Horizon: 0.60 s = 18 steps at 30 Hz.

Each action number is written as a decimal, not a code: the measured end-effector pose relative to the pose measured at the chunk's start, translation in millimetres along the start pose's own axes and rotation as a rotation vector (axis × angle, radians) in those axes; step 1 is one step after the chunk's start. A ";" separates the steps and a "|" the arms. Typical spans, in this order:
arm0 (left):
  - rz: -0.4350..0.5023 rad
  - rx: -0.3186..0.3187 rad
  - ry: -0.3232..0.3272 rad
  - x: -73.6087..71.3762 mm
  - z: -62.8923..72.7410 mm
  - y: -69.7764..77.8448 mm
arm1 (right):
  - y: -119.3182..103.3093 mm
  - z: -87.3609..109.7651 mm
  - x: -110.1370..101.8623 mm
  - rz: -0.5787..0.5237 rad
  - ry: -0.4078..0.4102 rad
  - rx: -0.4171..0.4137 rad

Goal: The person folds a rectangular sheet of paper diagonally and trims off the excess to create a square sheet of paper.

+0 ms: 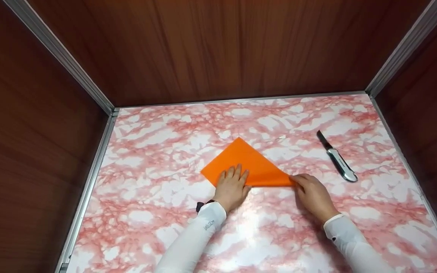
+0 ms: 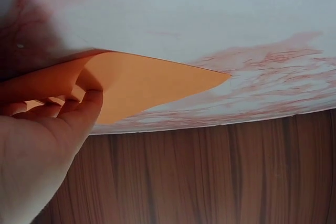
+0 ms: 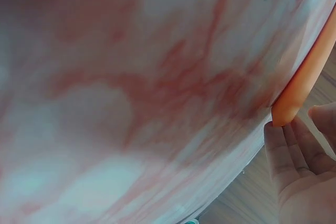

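A sheet of orange paper [image 1: 254,161] lies on the table with a fold along its near edge. In the left wrist view, one layer of the orange paper [image 2: 147,80] bulges up near the thumb. My left hand [image 1: 232,189] rests on the left part of the sheet, fingers stretched forward and slightly spread. At the pointed right corner, the fingertips of my right hand [image 1: 314,197] touch the paper. The right wrist view shows straight fingers of the right hand [image 3: 307,174] against the paper's narrow end [image 3: 294,103], with the thumb a little apart from it.
A utility knife [image 1: 337,159] with its blade out lies to the right of the paper. The pink and white marbled table [image 1: 157,151] is enclosed by brown wood-grain panels [image 1: 203,49] with metal edging at the back and both sides.
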<state>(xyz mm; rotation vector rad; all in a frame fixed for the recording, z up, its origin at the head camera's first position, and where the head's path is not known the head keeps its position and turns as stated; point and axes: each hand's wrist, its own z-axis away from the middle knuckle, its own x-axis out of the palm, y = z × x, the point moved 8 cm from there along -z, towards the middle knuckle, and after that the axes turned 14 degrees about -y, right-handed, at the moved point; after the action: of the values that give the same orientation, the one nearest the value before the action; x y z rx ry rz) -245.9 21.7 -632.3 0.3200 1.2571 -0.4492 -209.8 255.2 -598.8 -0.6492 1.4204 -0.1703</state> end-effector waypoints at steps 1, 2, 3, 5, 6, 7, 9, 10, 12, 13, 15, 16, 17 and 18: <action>-0.007 -0.004 0.006 -0.8 -0.1 0.1 | -0.5 -1.2 0.2 0.006 -0.003 0.000; -0.013 -0.007 0.013 -1.8 -0.2 0.2 | -1.1 -2.3 0.3 0.012 -0.005 0.000; -0.019 -0.010 0.023 -3.0 0.0 0.3 | -1.9 -3.5 0.3 0.021 -0.006 -0.001; -0.027 -0.015 0.037 -5.0 -0.4 1.1 | -2.5 -5.4 0.7 0.035 -0.010 -0.004; -0.028 -0.016 0.043 -5.9 -0.4 1.4 | -2.9 -6.3 1.0 0.039 -0.013 -0.008; -0.021 -0.015 0.048 -6.6 -0.6 1.6 | -3.1 -6.9 1.3 0.042 -0.016 -0.009; -0.016 -0.010 0.052 -7.3 -0.9 2.4 | -3.3 -7.8 1.6 0.047 -0.017 -0.011; -0.013 -0.006 0.052 -7.2 -1.3 2.9 | -3.5 -7.8 1.8 0.047 -0.017 -0.012; -0.010 0.008 0.058 -7.4 -1.5 4.4 | -4.0 -8.1 2.0 0.052 -0.015 -0.016; -0.009 0.015 0.060 -7.2 -1.8 5.3 | -4.3 -8.0 2.1 0.055 -0.013 -0.017; -0.006 0.027 0.063 -6.9 -1.9 6.7 | -4.8 -8.0 2.8 0.059 -0.009 -0.019; -0.002 0.030 0.061 -6.6 -2.0 7.3 | -5.0 -8.0 3.1 0.061 -0.007 -0.021; 0.005 0.032 0.056 -6.1 -1.9 7.8 | -5.3 -8.1 3.4 0.063 -0.003 -0.024; 0.011 0.034 0.048 -5.5 -1.9 8.2 | -5.4 -8.0 3.9 0.064 -0.001 -0.027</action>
<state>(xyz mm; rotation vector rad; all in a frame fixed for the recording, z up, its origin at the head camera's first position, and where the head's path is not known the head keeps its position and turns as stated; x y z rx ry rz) -244.8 30.5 -627.6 0.3685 1.2946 -0.4561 -215.3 246.5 -599.5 -0.6250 1.4432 -0.1001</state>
